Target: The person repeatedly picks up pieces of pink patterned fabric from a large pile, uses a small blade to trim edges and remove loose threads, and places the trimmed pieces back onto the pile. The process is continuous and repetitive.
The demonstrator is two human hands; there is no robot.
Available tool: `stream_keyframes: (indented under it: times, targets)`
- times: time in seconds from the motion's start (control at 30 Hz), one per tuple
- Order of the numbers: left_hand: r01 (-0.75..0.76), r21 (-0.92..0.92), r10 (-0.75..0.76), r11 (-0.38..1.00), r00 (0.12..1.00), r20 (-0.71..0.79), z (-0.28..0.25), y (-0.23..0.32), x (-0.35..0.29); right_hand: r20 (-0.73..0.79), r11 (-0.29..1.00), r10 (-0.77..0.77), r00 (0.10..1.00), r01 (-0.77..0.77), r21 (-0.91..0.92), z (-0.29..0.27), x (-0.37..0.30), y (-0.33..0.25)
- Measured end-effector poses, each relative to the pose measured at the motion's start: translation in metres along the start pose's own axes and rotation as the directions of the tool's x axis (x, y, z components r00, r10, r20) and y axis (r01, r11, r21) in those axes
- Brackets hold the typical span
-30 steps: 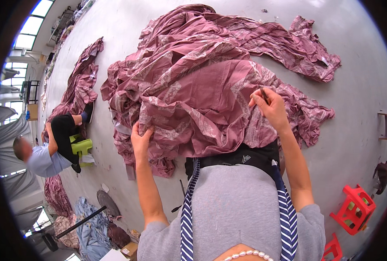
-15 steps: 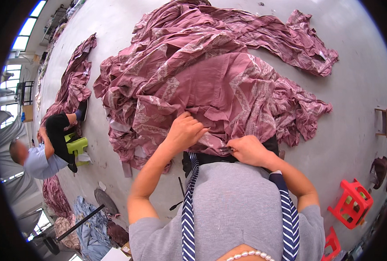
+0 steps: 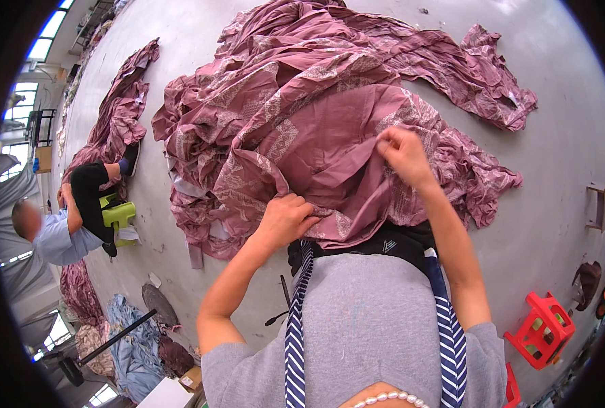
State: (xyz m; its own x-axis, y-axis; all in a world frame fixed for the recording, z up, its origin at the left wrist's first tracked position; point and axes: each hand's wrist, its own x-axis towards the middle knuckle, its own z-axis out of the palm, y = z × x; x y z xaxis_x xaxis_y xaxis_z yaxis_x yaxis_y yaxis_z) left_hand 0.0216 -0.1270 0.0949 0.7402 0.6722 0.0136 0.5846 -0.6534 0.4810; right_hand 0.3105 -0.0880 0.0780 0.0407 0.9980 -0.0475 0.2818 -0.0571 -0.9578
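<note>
A big heap of dusty-pink fabric (image 3: 336, 136) with pale lacy patterned bands lies over my lap and spreads across the floor in front of me. Its near edge is gripped by my left hand (image 3: 287, 216), fingers closed on the cloth close to my waist. Farther forward and to the right, my right hand (image 3: 404, 155) pinches a raised fold of the same fabric and draws it taut. I cannot make out any tool in that hand; its palm side is hidden.
At the left, a person (image 3: 71, 217) sits on a green stool (image 3: 117, 216) beside more pink cloth (image 3: 115, 122). Blue fabric (image 3: 132, 347) and a black pole (image 3: 119, 336) lie lower left. Red plastic stools (image 3: 540, 330) stand lower right, a small wooden frame (image 3: 596, 206) farther up.
My right hand has moved forward from the near edge and now lifts a fold; the small dark tool it held no longer shows. My left hand has shifted slightly toward me.
</note>
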Motion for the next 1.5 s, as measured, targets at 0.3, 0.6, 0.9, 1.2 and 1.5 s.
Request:
stream_keyframes:
  times: [0.3,0.6,0.9,1.2,1.5]
  targets:
    - [0.153,-0.037,-0.156,0.988,0.980,-0.123,0.001,0.024,0.038,0.022,0.979,-0.001,1.000,-0.003,0.203,-0.009,0.055,-0.011]
    - [0.369,-0.862,-0.391,0.347,0.892,0.225,0.030,0.023,0.078,0.062,0.970,-0.062,0.996,0.046,0.237,-0.013,0.056,-0.022]
    - [0.203,-0.978,-0.534,0.047,0.833,0.147,0.027,0.040,0.077,0.038,0.970,0.025,0.999,-0.033,0.241,-0.021,0.042,-0.008]
    - [0.185,-0.978,-0.597,0.092,0.797,0.095,0.030,0.025,0.057,0.049,0.853,-0.264,0.963,0.257,-0.454,-0.017,0.014,-0.061]
    - [0.188,-0.970,-0.591,0.156,0.805,0.061,0.035,0.028,0.054,0.573,0.704,-0.114,0.811,0.474,-0.530,-0.011,-0.013,-0.072]
